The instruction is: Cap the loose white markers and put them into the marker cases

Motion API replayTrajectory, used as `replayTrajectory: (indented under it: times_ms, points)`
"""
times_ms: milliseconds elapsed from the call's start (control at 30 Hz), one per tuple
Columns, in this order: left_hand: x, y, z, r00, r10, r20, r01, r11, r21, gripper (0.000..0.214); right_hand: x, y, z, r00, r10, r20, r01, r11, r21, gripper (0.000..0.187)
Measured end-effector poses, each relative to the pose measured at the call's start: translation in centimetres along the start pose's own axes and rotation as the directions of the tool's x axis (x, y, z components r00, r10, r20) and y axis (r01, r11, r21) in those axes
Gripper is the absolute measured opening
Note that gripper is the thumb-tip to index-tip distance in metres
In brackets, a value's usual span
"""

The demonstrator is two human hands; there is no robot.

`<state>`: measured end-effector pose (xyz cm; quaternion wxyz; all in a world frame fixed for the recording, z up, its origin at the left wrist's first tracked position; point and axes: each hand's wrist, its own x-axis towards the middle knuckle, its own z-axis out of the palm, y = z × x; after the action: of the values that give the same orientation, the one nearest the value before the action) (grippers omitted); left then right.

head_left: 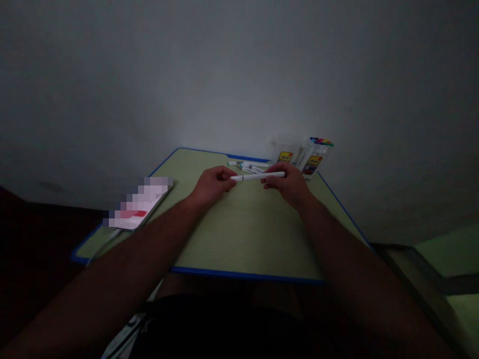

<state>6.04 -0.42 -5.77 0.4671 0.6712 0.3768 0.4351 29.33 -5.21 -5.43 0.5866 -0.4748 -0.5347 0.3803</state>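
A white marker pen (258,176) lies nearly level between my two hands, above the table. The fingertips of my left hand (215,183) pinch its left end, beyond a thin dark ring. Further right, my right hand (286,182) grips the barrel, whose blunt right end shows over the fingers. Just behind the held pen, several other white markers (249,164) rest on the table, one with a green end. My right hand partly hides them.
The pale green table (247,234) has a blue edge and stands against a grey wall. At its back right are a clear case of colourful-tipped markers (316,157) and a clear package with a yellow label (286,157). A lit tablet or phone (136,207) with a cable lies at left.
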Motion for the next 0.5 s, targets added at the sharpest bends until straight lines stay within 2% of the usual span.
replayTrajectory:
  times_ms: [167, 267, 367, 500]
  points:
    - [0.08, -0.18, -0.07, 0.999, 0.002, -0.036, -0.001, 1.0, 0.028, 0.02, -0.03, -0.04, -0.08, 0.999, 0.0, 0.035, -0.005, 0.993, 0.121, 0.037]
    - [-0.04, 0.14, 0.01, 0.998, -0.015, -0.063, 0.016, 1.0, 0.014, 0.018, -0.1, -0.17, -0.13, 0.999, 0.0, 0.049, -0.007, 0.992, 0.128, 0.037]
    - [-0.05, 0.33, 0.03, 0.996, -0.019, -0.087, 0.017, 1.0, -0.024, 0.016, -0.07, -0.17, -0.27, 1.0, 0.005, 0.024, -0.006, 0.999, 0.042, 0.035]
    - [0.18, 0.04, 0.03, 0.995, -0.012, -0.098, 0.005, 0.998, -0.068, 0.016, -0.12, -0.3, -0.47, 0.998, -0.049, -0.043, 0.04, 0.979, -0.201, 0.033]
